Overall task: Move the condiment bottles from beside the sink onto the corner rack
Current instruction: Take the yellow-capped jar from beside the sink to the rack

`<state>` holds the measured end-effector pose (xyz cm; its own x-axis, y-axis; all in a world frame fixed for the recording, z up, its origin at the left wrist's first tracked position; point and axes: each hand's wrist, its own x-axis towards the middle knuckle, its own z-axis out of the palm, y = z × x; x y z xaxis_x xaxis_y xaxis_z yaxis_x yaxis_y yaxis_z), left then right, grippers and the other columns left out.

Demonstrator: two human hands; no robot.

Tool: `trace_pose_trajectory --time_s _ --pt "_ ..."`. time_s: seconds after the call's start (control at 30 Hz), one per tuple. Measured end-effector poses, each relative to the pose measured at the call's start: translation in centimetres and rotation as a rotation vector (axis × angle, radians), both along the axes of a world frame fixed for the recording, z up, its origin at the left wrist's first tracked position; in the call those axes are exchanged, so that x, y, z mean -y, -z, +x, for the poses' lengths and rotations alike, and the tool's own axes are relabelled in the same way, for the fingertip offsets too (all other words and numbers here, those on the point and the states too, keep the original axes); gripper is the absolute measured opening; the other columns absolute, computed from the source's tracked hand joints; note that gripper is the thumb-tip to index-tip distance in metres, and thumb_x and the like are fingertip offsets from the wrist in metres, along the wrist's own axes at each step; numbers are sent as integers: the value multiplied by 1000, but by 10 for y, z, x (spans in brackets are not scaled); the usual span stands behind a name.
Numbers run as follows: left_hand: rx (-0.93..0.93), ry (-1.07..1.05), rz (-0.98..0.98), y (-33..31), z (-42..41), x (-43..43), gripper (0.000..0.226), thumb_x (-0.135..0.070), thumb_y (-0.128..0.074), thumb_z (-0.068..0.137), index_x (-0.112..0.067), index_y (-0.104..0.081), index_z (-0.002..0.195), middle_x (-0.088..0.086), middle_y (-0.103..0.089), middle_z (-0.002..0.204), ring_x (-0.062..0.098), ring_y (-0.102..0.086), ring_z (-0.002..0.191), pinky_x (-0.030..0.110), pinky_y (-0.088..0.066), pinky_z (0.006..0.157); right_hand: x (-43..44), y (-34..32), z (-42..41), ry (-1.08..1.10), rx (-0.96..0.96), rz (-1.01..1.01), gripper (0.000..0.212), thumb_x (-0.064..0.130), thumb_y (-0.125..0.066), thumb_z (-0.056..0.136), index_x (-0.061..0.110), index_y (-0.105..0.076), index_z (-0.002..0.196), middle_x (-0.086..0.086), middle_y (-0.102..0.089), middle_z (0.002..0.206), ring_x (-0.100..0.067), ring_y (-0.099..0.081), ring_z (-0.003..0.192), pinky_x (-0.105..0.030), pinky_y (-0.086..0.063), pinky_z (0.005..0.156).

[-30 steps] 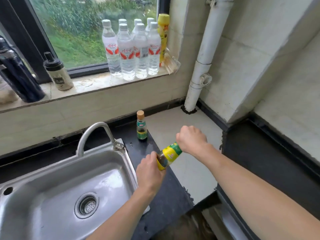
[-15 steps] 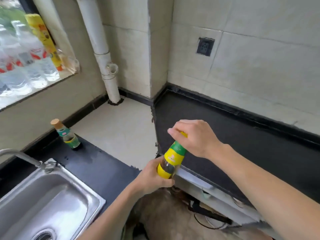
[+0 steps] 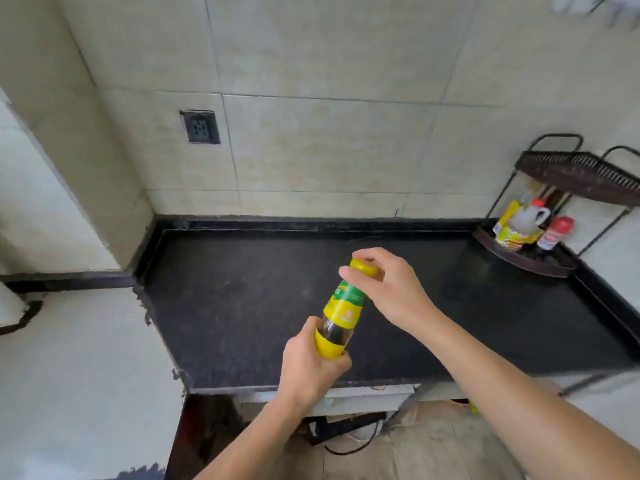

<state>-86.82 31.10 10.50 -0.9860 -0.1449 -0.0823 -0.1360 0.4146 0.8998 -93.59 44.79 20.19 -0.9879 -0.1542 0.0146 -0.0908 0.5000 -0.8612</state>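
Observation:
A condiment bottle (image 3: 341, 315) with a yellow cap, a green and yellow label and dark liquid is held tilted above the front of the black counter (image 3: 242, 289). My left hand (image 3: 308, 365) grips its base. My right hand (image 3: 384, 289) closes over its cap and neck. The black two-tier corner rack (image 3: 575, 174) stands at the far right, against the wall corner. On its lower shelf sit a yellow-labelled jug (image 3: 519, 221) and a small red-capped bottle (image 3: 556, 232). The upper shelf looks bare. The sink is out of view.
A wall socket (image 3: 201, 127) sits on the tiled wall above the counter's left end. A white lower surface (image 3: 76, 358) lies to the left. Below the counter's front edge hang a cable (image 3: 346, 441) and brown paper on the floor (image 3: 433, 445).
The view has swung right from the sink and window to the black counter and rack. Both hands carried the bottle along and raised it more upright. The second small bottle has left the view.

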Motion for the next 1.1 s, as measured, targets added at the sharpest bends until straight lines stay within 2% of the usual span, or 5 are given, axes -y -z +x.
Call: trace_pose_trajectory --time_s 0.1,0.23,0.67,0.83,1.1 --pt "-17 127 75 -5 -31 -19 33 -24 -77 65 -19 -51 85 -3 -61 68 10 -49 54 31 -49 56 -25 5 1 65 77 -233 13 21 -70 87 18 -67 99 2 -71 89 3 -62 68 -12 -45 54" --pt "-66 344 41 -6 -55 -62 40 -32 -79 71 -25 -47 94 -10 -60 74 5 -55 60 12 -42 53 -64 15 4 244 91 -329 7 18 -66 89 17 -67 96 -8 -73 97 -13 -70 87 -25 -58 76" --pt "114 885 31 23 -88 -226 43 -37 -73 72 -29 -57 110 -6 -67 100 14 -64 89 39 -55 81 -237 57 32 786 8 -359 12 19 -70 87 13 -63 95 -9 -69 90 -16 -67 81 -29 -54 76" --pt "386 760 1 41 -101 -262 36 -36 -70 83 -24 -60 115 1 -69 98 14 -66 90 23 -51 76 -321 79 40 824 -14 -250 13 14 -69 88 12 -60 97 5 -66 87 -1 -64 79 -13 -46 68" --pt "609 500 52 71 -89 -276 11 -20 -69 86 -21 -64 95 5 -70 77 13 -61 67 26 -48 64 -400 123 53 902 72 -133 13 9 -64 90 6 -59 102 -7 -66 86 -21 -64 81 -27 -45 67"
